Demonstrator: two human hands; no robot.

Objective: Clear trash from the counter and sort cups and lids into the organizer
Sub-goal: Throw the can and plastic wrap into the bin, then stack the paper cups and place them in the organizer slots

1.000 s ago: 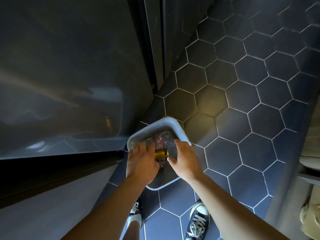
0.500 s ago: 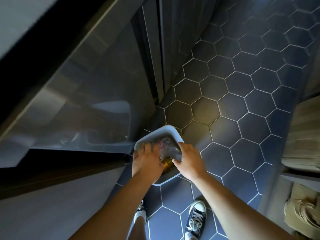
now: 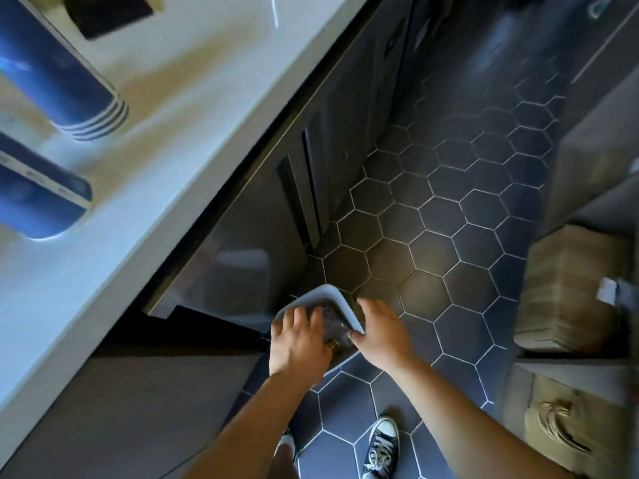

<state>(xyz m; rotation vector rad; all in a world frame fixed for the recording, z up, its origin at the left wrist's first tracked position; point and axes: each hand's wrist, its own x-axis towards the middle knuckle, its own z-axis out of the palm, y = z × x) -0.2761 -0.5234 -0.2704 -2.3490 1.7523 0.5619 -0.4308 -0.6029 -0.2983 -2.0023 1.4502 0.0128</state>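
Item: small grey bin (image 3: 337, 293), standing on the hexagon-tiled floor (image 3: 466, 216) at the foot of the dark cabinet front (image 3: 242, 257), directly under both hands.

Contents: crumpled clear plastic trash (image 3: 333, 324) lying between the two hands, and a gold-coloured cap or can end (image 3: 332, 344) showing just below it, by the left thumb side.

Grip: the left hand (image 3: 298, 344) is spreading its fingers flat over the trash, pressing down rather than pinching. The right hand (image 3: 380, 335) is resting open on the bin's near right rim, thumb tip touching the rim; whether it is gripping the rim cannot be told.

Handling, as judged: the plastic is looking light, soft and springy, likely to be pushing back up unless pressed at its middle; the bin is looking stiff and light, best steadied at the rim where the right hand is lying.

Away from the grip, up and left: stacks of blue cups (image 3: 58, 74) lying on the pale counter (image 3: 193, 108), blurred, waiting to be sorted.

Writing: none readable anywhere; the shoes (image 3: 382, 447) are showing no legible mark.
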